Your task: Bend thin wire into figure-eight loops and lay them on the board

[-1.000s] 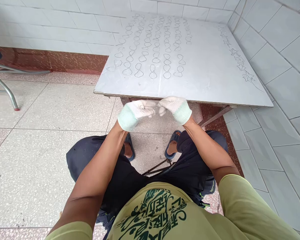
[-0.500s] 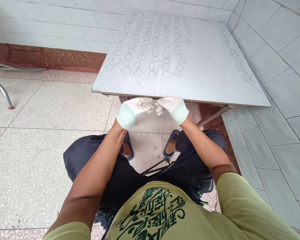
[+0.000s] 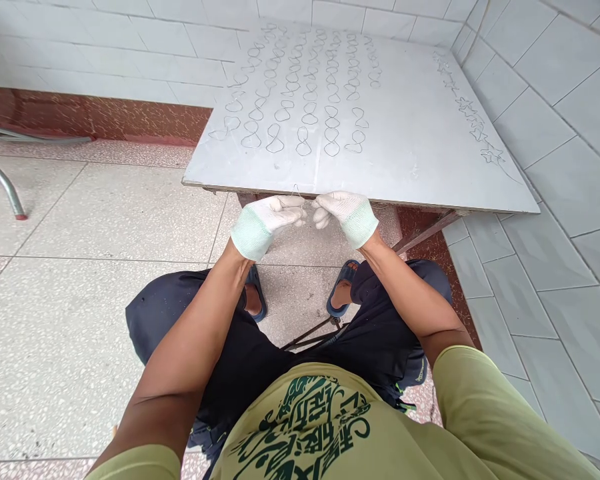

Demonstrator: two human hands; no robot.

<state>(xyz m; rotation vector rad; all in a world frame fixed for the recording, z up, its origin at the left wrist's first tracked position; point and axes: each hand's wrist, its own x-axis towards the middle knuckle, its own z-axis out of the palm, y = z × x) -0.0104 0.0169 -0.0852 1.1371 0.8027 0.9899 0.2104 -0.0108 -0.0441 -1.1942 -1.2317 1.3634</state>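
My left hand [image 3: 276, 212], in a white knit glove with a pale green cuff, pinches a thin bent wire [image 3: 296, 189]. A pointed bend of that wire sticks up above the fingertips, against the table's front edge. Close beside it on the right is my right hand [image 3: 336, 211], gloved alike, its fingers pressed together at the wire's other side. Both hands hang just off the front edge of the white table [image 3: 410, 160]. The wire's lower part is too fine to follow between the fingers.
Rows of twisted wire loops [image 3: 303, 141] cover the table's left and middle. Star-shaped wire pieces [image 3: 475, 127] lie in a line along its right side. Tiled walls [image 3: 555, 133] close off the back and right. A metal chair leg [image 3: 7, 180] stands at far left, a tripod [image 3: 310, 333] between my feet.
The wire has turned in my fingers, so a pointed bend now stands upright above my left hand. Both hands stay at almost the same spot.
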